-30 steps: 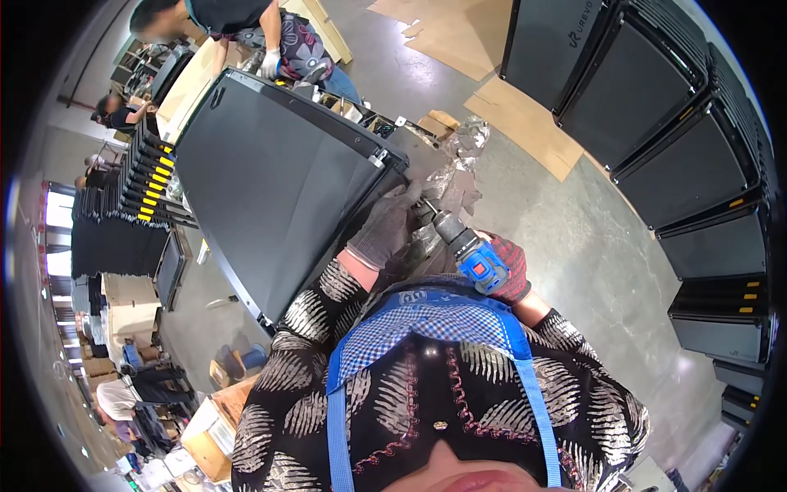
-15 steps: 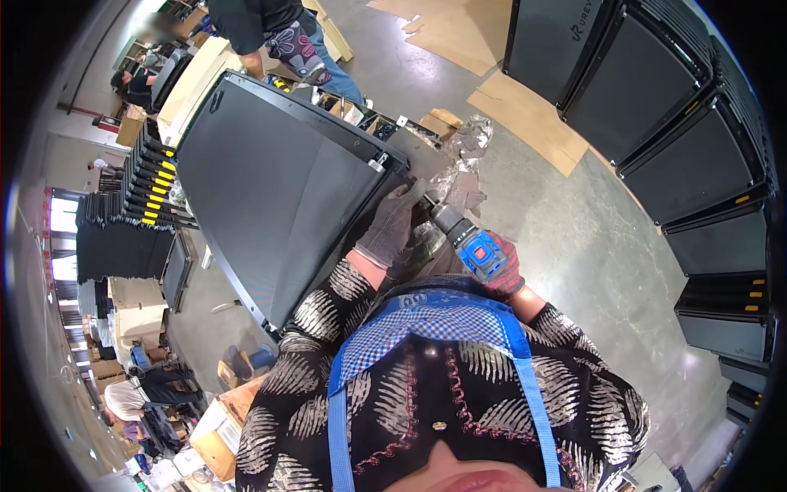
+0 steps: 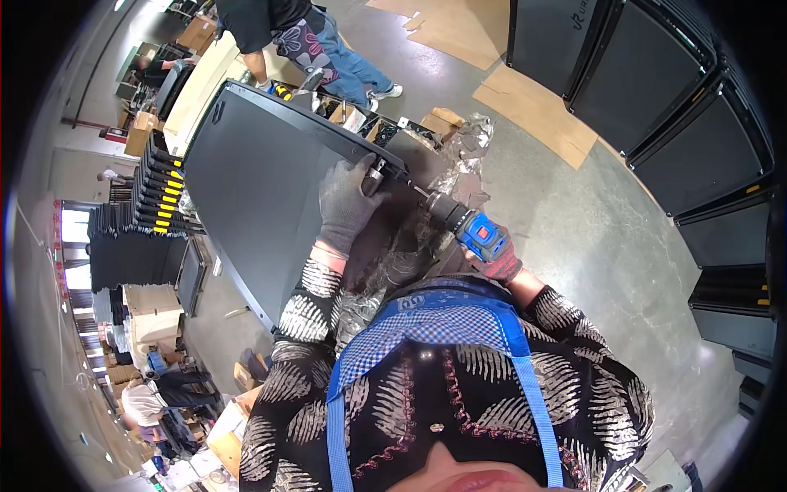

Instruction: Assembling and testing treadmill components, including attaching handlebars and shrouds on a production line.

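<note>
A large dark, flat panel with a black frame (image 3: 262,189) lies at a slant in front of me. At its right corner sits a small silver metal latch (image 3: 375,174). My left hand (image 3: 346,205), in a grey glove, rests on the panel there, thumb and fingers around the latch. My right hand (image 3: 498,264), in a red and dark glove, grips a blue and black cordless drill (image 3: 474,230). The drill's bit points up and left toward the panel's corner edge; whether the tip touches it I cannot tell.
Beyond the panel, a co-worker (image 3: 303,49) stands by trays of small parts (image 3: 361,123). Crumpled plastic wrap (image 3: 467,156) lies right of the corner. Dark panels (image 3: 623,82) stand in a row at the far right, near flat cardboard (image 3: 537,115). Frames with yellow marks (image 3: 160,193) are stacked left.
My left hand has moved left and up from beside the panel's edge onto the latch. The drill has shifted slightly, its bit now nearer the corner.
</note>
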Demonstrator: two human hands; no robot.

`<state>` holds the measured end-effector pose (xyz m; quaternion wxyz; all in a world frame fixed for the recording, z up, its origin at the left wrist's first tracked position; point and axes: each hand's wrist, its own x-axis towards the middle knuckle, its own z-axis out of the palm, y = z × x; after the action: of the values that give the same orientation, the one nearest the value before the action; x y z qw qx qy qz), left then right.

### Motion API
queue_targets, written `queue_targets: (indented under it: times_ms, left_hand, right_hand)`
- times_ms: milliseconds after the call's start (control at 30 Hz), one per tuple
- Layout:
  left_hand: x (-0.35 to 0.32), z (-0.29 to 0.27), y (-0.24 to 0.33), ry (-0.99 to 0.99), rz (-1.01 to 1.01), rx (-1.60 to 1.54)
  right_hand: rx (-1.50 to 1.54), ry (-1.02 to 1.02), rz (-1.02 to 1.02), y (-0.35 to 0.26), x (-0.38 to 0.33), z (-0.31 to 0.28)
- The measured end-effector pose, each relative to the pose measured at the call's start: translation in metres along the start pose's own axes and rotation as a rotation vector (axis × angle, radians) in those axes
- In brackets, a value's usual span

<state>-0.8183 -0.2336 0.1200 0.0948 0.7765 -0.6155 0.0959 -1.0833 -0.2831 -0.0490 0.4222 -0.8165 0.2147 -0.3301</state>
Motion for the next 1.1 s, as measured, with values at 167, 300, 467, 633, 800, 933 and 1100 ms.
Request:
queue_targets:
  times_ms: [167, 300, 467, 633, 800, 933, 1100]
  left_hand:
    - [-0.003, 0.011, 0.001, -0.032, -0.045, 0.001]
    - [-0.003, 0.014, 0.006, -0.024, -0.049, 0.036]
    - [-0.003, 0.013, 0.009, -0.022, -0.055, 0.062]
    - [-0.005, 0.011, 0.011, -0.028, -0.055, 0.068]
    - [-0.004, 0.013, 0.008, -0.036, -0.058, 0.057]
    - [-0.004, 0.012, 0.008, -0.045, -0.054, 0.039]
    - [-0.003, 0.011, 0.008, -0.067, -0.068, 0.026]
  right_hand:
    - [0.144, 0.037, 0.004, 0.004, 0.000, 0.004]
    - [0.182, 0.052, -0.010, 0.009, 0.001, 0.005]
    - [0.246, 0.014, 0.079, 0.001, 0.005, 0.000]
    - [0.195, 0.031, 0.136, -0.018, 0.008, -0.008]
    - [0.188, -0.042, 0.173, -0.024, 0.012, -0.017]
    - [0.076, -0.041, 0.076, -0.033, 0.016, -0.024]
    - [-0.103, 0.108, -0.164, -0.047, 0.027, -0.024]
